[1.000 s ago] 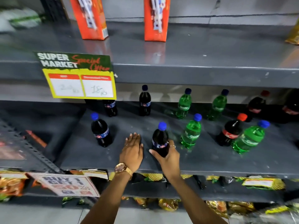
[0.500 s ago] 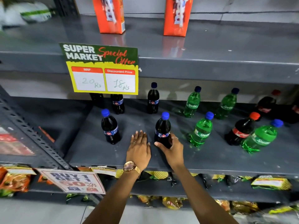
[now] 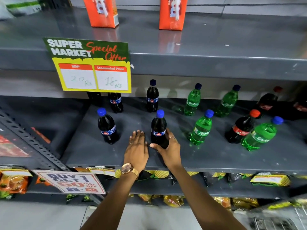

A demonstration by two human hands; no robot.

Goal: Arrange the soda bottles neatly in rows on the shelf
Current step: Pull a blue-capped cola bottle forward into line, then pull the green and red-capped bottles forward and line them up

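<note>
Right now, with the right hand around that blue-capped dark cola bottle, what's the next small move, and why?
Probably slide the blue-capped dark cola bottle straight back a little: the right hand already grips its base, and it stands nearer the front edge than the blue-capped dark bottle on the left.

Special-offer price sign (image 3: 93, 67) (20 and 18 handwritten), two orange cartons (image 3: 103, 12) above, buy-one-get-one sign (image 3: 71, 183), snack packets (image 3: 13, 181) below

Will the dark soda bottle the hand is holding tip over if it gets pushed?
Probably, if pushed high up: the dark soda bottle is tall and narrow. It looks full, so likely heavy and steadier low down, where the right hand grips it. Its smooth plastic should slide across the shelf.
</note>
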